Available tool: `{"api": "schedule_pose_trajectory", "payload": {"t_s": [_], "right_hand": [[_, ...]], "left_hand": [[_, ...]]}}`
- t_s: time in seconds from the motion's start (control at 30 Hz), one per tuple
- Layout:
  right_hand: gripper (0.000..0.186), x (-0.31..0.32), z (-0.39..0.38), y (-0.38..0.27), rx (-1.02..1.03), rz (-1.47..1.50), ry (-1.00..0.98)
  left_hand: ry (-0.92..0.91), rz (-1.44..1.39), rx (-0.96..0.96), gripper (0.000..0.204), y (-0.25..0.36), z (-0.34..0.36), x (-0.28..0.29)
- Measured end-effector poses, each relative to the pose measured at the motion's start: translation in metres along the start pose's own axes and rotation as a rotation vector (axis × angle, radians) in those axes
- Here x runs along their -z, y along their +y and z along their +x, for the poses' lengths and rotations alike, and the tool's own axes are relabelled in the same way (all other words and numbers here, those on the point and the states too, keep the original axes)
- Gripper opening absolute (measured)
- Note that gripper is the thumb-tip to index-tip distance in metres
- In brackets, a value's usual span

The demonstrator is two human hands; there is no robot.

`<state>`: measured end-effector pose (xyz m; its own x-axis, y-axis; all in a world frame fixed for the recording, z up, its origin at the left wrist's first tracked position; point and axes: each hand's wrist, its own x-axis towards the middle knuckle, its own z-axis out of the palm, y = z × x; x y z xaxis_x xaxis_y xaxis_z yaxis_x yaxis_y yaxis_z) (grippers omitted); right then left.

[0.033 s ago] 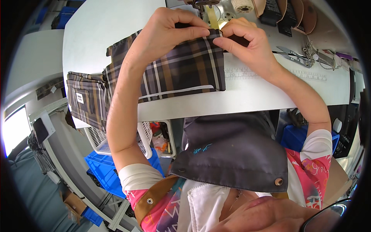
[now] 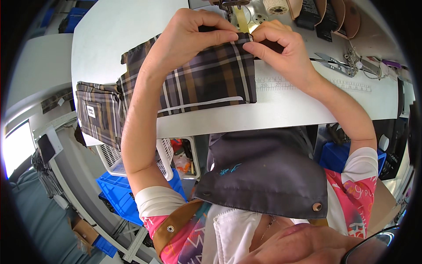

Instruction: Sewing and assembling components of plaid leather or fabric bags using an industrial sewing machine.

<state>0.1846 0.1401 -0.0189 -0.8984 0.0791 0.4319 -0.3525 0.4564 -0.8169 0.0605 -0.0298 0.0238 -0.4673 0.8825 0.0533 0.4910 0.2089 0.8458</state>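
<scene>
At the upper middle, a brown, black and cream plaid fabric piece [image 2: 202, 83] lies on the white sewing table [image 2: 299, 108], with a pale strip along its lower part. My left hand [image 2: 189, 37] grips its top edge, thumb and fingers drawn together. My right hand [image 2: 285, 53] pinches the same fabric at the upper right corner, beside my left fingertips. Just above them is the sewing machine's needle area [image 2: 235, 5], with a yellowish piece [image 2: 241, 20] standing there; its fine detail is hidden by my fingers. Folded plaid pieces [image 2: 96, 121] with a white label lie at the left.
Scissors [image 2: 332, 66], leather holders [image 2: 321, 22] and a white dial [image 2: 276, 6] sit at the upper right. A printed ruler [image 2: 325, 86] runs along the table. Below the edge are white baskets [image 2: 110, 160] and blue crates [image 2: 118, 198]. My dark apron [image 2: 263, 171] faces the table.
</scene>
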Motion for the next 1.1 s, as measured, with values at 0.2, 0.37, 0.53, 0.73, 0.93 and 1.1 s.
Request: {"api": "schedule_pose_trajectory", "payload": {"t_s": [0.2,0.37,0.53,0.73,0.93,1.1], "right_hand": [[0.021,0.003,0.001,-0.003,-0.013,0.012,-0.022],[0.019,0.003,0.002,-0.001,-0.114,0.109,-0.009],[0.017,0.003,0.004,-0.002,-0.143,0.062,-0.026],[0.011,-0.001,0.022,0.012,-0.005,-0.299,-0.112],[0.016,-0.007,0.033,0.008,-0.207,-0.397,-0.212],[0.025,0.002,0.037,-0.006,-0.408,-0.476,-0.33]], "left_hand": [[-0.01,-0.063,0.02,0.011,-0.001,0.0,0.0],[0.038,-0.015,0.013,0.012,-0.001,0.0,-0.003],[0.107,-0.003,-0.04,0.016,-0.011,0.001,-0.007],[0.223,0.362,-0.089,0.01,-0.02,0.0,-0.014],[0.494,0.668,-0.255,0.018,-0.031,-0.004,-0.04],[0.428,0.795,-0.421,0.019,-0.041,-0.014,-0.048]]}}
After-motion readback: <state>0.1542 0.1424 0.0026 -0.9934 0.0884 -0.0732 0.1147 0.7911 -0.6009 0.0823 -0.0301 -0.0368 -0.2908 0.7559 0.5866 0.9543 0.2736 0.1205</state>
